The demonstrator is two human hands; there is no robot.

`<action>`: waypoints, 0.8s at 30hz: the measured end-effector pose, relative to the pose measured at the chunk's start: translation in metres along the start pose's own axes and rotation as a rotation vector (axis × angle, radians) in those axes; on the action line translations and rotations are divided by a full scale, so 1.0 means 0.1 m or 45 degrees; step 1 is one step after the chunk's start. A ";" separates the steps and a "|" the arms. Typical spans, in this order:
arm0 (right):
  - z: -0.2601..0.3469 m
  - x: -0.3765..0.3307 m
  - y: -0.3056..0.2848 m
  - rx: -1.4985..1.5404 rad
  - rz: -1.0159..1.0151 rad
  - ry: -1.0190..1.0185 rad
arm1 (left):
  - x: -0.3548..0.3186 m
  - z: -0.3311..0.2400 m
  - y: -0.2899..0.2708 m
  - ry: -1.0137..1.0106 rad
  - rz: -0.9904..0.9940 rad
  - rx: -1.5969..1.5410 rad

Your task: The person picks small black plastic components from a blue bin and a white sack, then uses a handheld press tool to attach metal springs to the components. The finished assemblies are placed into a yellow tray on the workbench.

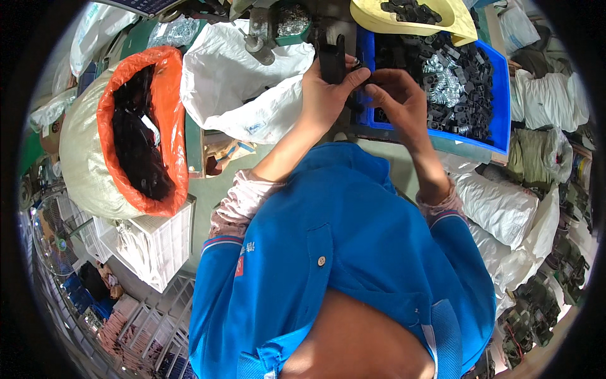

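My left hand (323,98) is closed around a black plastic part (332,63) with a flat, upright body, held beyond my lap at the bench edge. Close beside it my right hand (402,96) has its thumb and fingers pinched at the part's right side. What sits in that pinch is dark and too small to name. To the right, a blue bin (502,95) holds many small black plastic pieces (470,76) and a heap of shiny metal pieces (442,82). A white woven sack (211,79) gapes open left of my left hand.
A yellow scoop-shaped tray (454,19) with black parts rests over the blue bin's far edge. A metal bench tool (259,38) stands behind the white sack. At left, an orange-lined sack (173,107) full of black parts sits on a white crate (167,243). White bags (499,202) lie at right.
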State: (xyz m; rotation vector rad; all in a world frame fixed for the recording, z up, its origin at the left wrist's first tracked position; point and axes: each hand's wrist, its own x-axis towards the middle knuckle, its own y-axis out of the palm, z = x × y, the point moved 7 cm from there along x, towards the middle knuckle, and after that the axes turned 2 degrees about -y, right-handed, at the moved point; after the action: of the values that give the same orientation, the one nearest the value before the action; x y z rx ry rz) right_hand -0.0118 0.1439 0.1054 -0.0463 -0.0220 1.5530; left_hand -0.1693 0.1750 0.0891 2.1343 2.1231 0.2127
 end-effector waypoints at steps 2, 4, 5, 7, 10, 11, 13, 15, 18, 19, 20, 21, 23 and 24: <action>-0.10 -0.01 -0.03 0.192 -0.086 0.020 | 0.00 0.07 0.00 -0.093 0.043 -0.079; -0.17 0.02 -0.10 0.338 -0.099 0.053 | 0.01 0.04 -0.01 -0.024 0.105 0.013; -0.20 0.04 -0.13 0.394 -0.076 0.079 | 0.02 -0.02 -0.02 0.091 0.145 0.144; -0.23 0.04 -0.14 0.505 -0.025 0.132 | 0.02 -0.08 -0.01 0.208 0.215 0.298; -0.26 0.02 -0.19 0.524 -0.050 0.111 | 0.01 -0.11 0.02 0.189 0.284 0.380; -0.28 0.01 -0.21 0.533 -0.066 0.099 | 0.01 -0.11 0.03 0.169 0.293 0.415; -0.21 0.01 -0.23 0.346 -0.070 -0.055 | 0.01 -0.04 0.03 0.028 0.327 0.345; -0.17 0.00 -0.24 0.224 -0.060 -0.129 | 0.02 0.09 0.04 -0.210 0.373 0.136; -0.19 0.05 -0.26 0.213 -0.024 -0.093 | 0.02 0.21 0.04 -0.359 0.335 -0.256; -0.25 0.07 -0.27 0.256 -0.011 -0.052 | 0.03 0.22 0.04 -0.366 0.319 -0.267; -0.30 0.09 -0.27 0.299 0.003 -0.010 | 0.03 0.24 0.05 -0.373 0.303 -0.278; -0.34 0.09 -0.28 0.342 -0.002 0.043 | 0.03 0.25 0.05 -0.379 0.286 -0.289; -0.39 0.11 -0.27 0.430 -0.004 0.153 | 0.03 0.25 0.03 -0.401 0.321 -0.199; -0.38 0.12 -0.26 0.464 0.002 0.187 | 0.03 0.25 0.02 -0.411 0.339 -0.155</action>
State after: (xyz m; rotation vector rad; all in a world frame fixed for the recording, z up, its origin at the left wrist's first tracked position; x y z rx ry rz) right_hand 0.0163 0.1547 0.0682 0.1277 0.3765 1.5306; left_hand -0.1629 0.1781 0.0648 2.1993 1.6113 0.0169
